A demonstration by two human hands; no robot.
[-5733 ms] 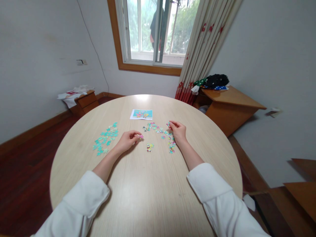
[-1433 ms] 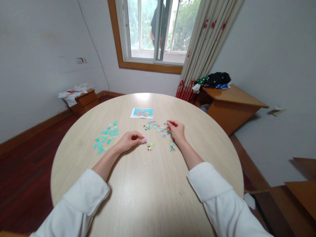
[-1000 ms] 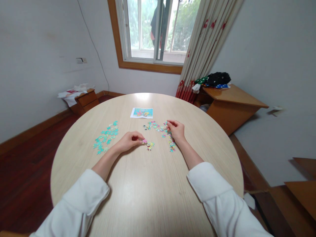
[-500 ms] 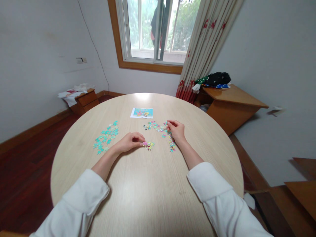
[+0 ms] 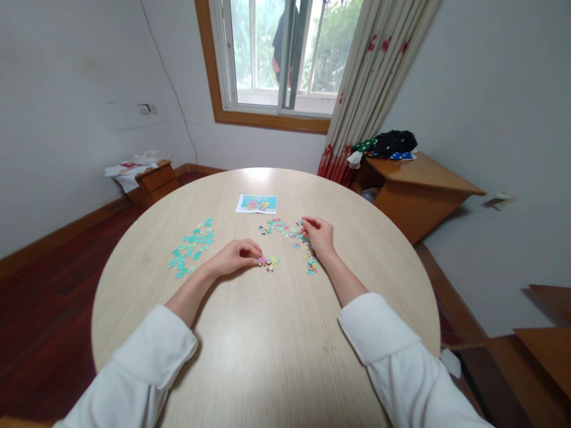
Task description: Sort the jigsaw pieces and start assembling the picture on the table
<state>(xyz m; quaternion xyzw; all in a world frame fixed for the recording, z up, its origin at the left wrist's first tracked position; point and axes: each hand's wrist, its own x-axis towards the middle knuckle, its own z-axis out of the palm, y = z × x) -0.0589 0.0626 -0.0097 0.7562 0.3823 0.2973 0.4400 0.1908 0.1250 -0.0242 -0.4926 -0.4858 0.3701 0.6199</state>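
On the round table, my left hand point(image 5: 238, 255) has its thumb and fingers closed on a pink jigsaw puzzle piece point(image 5: 262, 261). That piece sits at the left edge of a small joined cluster of yellow and pink puzzle pieces point(image 5: 273, 261). My right hand point(image 5: 319, 233) is pinched at the fingertips over a scattered arc of multicoloured puzzle pieces point(image 5: 279, 225); whatever is between them is too small to make out. More loose pieces point(image 5: 311, 264) lie just below that hand, partly hidden by the wrist.
A spread of turquoise puzzle pieces point(image 5: 194, 245) lies left of my left hand. The picture card point(image 5: 256, 204) lies farther back on the pale wooden table point(image 5: 267, 345). Beyond the table stand a wooden cabinet point(image 5: 410, 184) with cloths on top and a small drawer unit point(image 5: 158, 183).
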